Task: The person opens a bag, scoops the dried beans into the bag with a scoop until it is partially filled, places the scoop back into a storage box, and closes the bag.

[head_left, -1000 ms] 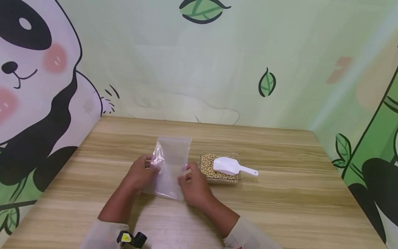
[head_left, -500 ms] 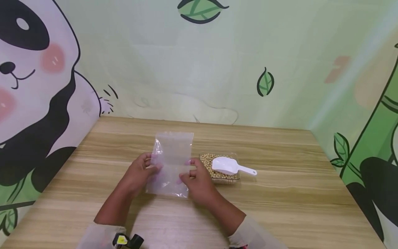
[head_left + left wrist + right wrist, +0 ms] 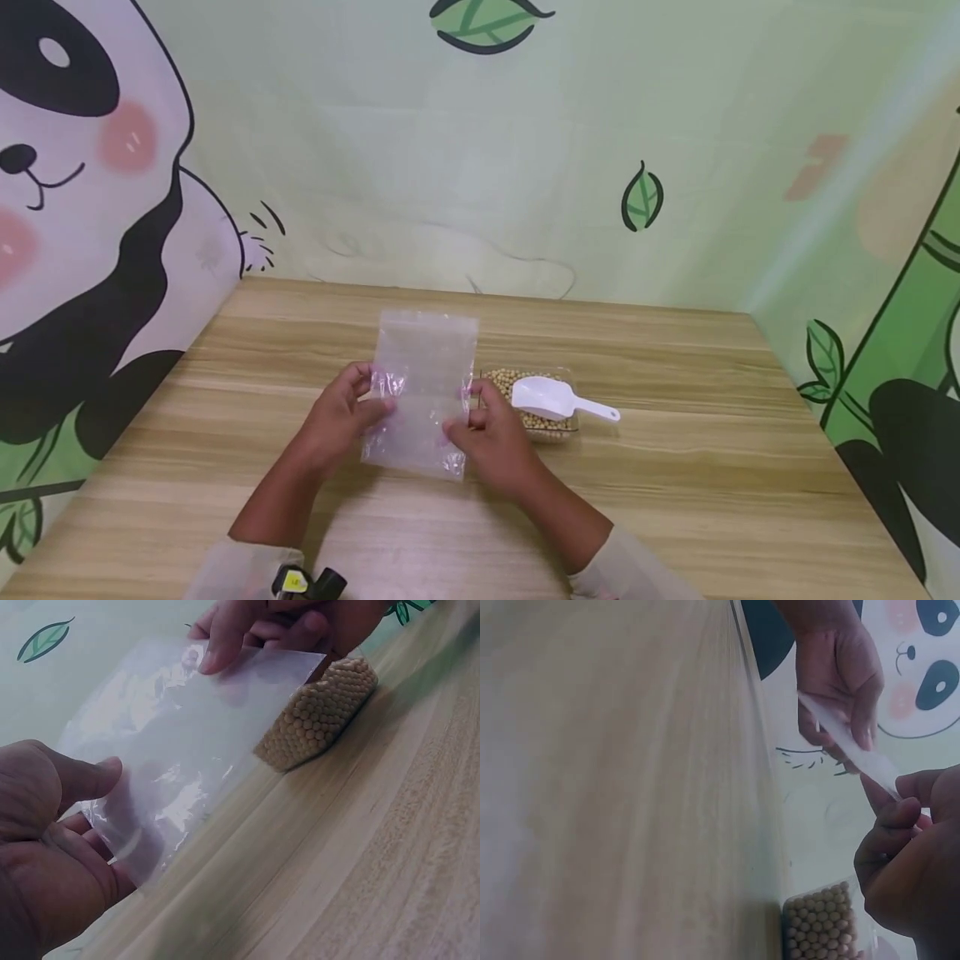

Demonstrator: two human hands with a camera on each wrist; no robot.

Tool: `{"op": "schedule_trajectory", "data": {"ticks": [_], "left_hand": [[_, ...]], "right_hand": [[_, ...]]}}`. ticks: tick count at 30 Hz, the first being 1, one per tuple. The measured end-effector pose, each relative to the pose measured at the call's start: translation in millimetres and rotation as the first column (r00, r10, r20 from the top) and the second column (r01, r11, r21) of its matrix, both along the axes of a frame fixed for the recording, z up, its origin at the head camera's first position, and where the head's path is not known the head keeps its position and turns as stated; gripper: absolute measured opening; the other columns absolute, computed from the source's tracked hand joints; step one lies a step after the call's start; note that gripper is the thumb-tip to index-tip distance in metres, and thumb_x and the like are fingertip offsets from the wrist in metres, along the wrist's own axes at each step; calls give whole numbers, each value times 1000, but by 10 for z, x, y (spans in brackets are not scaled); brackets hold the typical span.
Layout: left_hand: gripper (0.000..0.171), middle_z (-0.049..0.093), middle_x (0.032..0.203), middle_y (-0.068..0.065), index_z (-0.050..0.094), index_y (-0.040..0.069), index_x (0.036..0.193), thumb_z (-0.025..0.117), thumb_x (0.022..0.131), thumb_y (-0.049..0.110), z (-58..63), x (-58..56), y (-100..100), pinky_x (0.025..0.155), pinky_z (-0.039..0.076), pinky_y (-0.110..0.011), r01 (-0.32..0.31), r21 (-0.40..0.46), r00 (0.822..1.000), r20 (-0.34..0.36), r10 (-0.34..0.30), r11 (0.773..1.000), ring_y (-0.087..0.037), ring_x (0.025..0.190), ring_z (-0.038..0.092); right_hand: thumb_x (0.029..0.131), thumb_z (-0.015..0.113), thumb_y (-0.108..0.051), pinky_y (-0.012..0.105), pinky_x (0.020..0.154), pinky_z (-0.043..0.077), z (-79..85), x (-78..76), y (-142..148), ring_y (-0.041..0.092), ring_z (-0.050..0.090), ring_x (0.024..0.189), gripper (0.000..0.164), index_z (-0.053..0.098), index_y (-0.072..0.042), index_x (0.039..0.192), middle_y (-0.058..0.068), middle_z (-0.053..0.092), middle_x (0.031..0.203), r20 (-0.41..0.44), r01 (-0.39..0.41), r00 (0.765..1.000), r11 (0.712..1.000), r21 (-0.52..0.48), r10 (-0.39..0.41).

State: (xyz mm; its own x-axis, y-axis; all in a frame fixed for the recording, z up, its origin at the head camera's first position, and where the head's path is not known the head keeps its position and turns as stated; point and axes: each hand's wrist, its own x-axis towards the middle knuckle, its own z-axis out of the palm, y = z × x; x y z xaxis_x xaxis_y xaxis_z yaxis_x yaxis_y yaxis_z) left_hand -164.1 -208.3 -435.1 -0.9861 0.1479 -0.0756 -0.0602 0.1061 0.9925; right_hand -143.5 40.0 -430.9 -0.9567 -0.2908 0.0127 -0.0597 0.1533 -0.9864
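Note:
A clear plastic zip bag [image 3: 423, 367], flat and with nothing visible inside, is held up by its two sides above the table. My left hand [image 3: 337, 421] pinches the left side, thumb in front and fingers behind. On the opposite side my right hand [image 3: 498, 437] pinches the bag between thumb and curled fingers. In the right wrist view the bag [image 3: 859, 754] shows almost edge-on between both hands. Just right of my right hand, a clear box of soybeans [image 3: 498, 381] stands on the table. Across the beans lies a white scoop [image 3: 543, 397], its handle sticking out to the right.
The wooden table [image 3: 675, 483] runs back to a pale green wall [image 3: 360, 167] printed with leaves and pandas. A small dark device [image 3: 311, 581] with a yellow label sits on my left sleeve.
Both hands keep their hold on the bag. It has risen and shifted slightly right, with its top edge now farther up in view. The box and scoop stay put.

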Motion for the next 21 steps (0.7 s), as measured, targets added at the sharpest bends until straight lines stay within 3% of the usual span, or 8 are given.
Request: {"op": "schedule_trajectory", "data": {"ticks": [3,9,11,21], "left_hand": [[48,62,143,-23,42,-6,147,64,105,-3,-9,3,6,86,62,-25,27,15,999,-46,-27,1000,-5,95,73],[43,68,122,5,43,-11,141,64,104,-6,-46,34,29,86,61,-25,97,58,988,-130,-88,994,-4,98,73],[41,68,118,10,44,-11,138,65,104,-6,-60,49,51,87,60,-24,116,72,983,-154,-104,991,-3,100,73],[31,69,106,13,48,-13,127,66,102,-8,-77,196,215,86,58,-21,158,81,963,-235,-135,984,-3,98,70]], "right_hand": [[100,72,-7,23,55,43,27,67,26,7,60,63,32,53,-9,126,15,77,83,-42,-24,999,999,36,26],[101,69,-7,19,53,33,68,204,66,-1,37,55,25,53,-10,120,-3,53,66,-177,-47,981,986,159,76],[101,69,-6,18,53,32,88,248,80,-2,35,54,23,53,-10,118,-6,53,66,-211,-43,974,980,194,85],[95,75,-8,19,54,31,123,434,238,-4,34,60,25,51,-12,92,-13,38,64,-399,67,913,936,345,82]]}}
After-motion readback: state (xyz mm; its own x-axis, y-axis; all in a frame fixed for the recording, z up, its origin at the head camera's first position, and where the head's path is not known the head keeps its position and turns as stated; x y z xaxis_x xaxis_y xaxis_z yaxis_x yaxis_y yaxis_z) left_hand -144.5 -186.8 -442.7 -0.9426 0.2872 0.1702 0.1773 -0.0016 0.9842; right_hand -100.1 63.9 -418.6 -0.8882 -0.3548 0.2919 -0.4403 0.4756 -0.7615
